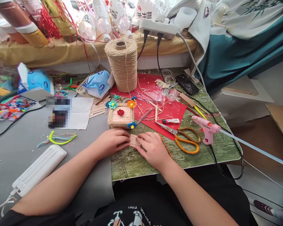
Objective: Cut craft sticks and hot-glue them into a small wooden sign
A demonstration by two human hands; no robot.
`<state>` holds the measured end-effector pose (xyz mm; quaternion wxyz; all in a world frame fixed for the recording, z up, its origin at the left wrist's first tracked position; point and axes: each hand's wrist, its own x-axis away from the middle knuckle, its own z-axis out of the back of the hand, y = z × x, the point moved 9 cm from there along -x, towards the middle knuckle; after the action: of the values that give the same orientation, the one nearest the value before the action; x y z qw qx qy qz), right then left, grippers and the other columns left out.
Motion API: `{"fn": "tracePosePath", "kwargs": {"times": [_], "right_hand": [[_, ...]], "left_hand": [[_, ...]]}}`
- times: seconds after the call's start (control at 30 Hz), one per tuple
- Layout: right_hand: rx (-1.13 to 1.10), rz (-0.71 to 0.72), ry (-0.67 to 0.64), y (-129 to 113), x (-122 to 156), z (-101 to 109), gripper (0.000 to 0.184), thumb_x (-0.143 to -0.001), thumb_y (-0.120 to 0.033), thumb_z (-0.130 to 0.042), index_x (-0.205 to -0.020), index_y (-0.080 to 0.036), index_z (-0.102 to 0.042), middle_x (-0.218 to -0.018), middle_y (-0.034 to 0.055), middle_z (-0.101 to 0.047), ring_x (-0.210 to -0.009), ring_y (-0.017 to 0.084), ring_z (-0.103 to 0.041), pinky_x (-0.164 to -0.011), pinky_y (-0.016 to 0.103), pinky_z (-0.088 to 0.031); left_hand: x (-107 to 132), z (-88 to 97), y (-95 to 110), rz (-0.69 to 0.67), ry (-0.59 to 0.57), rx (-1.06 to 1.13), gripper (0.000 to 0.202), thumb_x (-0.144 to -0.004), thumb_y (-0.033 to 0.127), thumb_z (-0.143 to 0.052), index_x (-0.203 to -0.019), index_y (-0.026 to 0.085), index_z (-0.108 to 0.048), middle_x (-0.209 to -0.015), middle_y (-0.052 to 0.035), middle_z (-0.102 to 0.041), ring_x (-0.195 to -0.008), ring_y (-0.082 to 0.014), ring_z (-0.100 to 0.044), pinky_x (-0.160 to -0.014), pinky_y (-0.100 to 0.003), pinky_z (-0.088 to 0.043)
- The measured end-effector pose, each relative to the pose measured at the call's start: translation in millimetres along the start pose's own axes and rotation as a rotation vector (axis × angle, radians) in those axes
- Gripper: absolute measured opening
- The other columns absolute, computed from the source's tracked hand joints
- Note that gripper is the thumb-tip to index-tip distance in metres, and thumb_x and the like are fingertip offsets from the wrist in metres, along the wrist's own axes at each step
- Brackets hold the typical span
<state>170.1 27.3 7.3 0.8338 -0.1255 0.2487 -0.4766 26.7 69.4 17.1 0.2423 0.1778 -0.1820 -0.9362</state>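
A small flat panel of wooden craft sticks [134, 140] lies between my two hands at the front of the green mat. The fingers of my left hand [112, 142] close on its left end. My right hand [152, 150] grips the right end, thumb toward me. Just behind them stands a square box [120, 117] of craft sticks edged with jute twine. It carries a red rose at its centre and blue, teal and orange flowers at its corners. Orange-handled scissors [187, 140] lie open to the right of my right hand, with a thin orange strip between.
A pink glue gun [206, 128] with a long glue stick rests at the right edge, its cord hanging down. A big jute twine spool [122, 66] stands behind the box. Red sheets [160, 125], a black phone [187, 84] and a white power strip [39, 169] lie around.
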Motion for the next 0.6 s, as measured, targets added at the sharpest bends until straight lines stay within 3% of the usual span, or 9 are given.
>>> {"fn": "tracePosePath", "kwargs": {"times": [0.6], "right_hand": [[0.028, 0.006, -0.031, -0.9, -0.8, -4.1, 0.026, -0.105, -0.035, -0.063, -0.126, -0.022, -0.070, -0.131, 0.0092, -0.074, -0.116, 0.027, -0.062, -0.100, 0.047, -0.043]], "left_hand": [[-1.5, -0.1, 6.7, -0.069, 0.010, -0.122, 0.016, -0.104, 0.028, -0.061, -0.106, 0.022, -0.076, -0.103, -0.0040, -0.080, -0.098, -0.0187, -0.072, -0.092, -0.033, -0.059]]}}
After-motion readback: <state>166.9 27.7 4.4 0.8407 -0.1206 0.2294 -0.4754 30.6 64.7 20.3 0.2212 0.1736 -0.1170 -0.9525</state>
